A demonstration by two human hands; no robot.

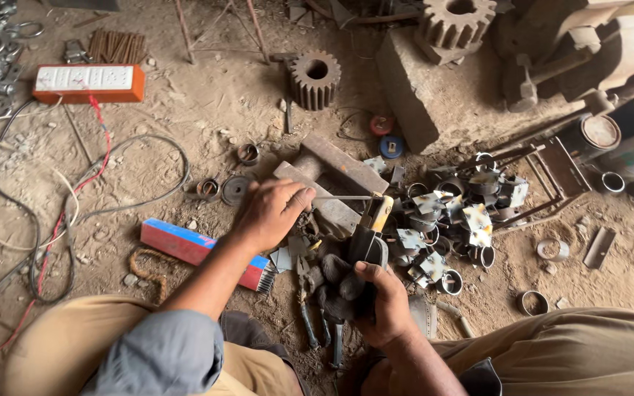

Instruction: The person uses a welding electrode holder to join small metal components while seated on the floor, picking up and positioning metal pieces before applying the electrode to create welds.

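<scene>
Both hands are seen over a dusty dirt floor (185,110) strewn with scrap metal. The left hand (273,213) is laid palm down, fingers curled, on a flat grey steel bar (317,196); whether anything is pinched beneath it cannot be told. The right hand (383,304) is closed round the dark handle of a welding electrode holder (370,238), whose yellowish jaw end grips a thin rod (343,197) lying across the bar. Just right of the bar, a heap of short steel rings and bent, rust-flecked plates (453,227) is piled. Left of the bar, a red and blue carton of electrodes (185,246) lies, its far end hidden by the left forearm. Beyond the bar, a rusty toothed gear (315,78) stands near a rough concrete block (423,95). Far left of the bar, an orange and white box (88,83) rests among looped cables (75,198). Dark tools below the bar are blurred into shadow and hard to make out.
</scene>
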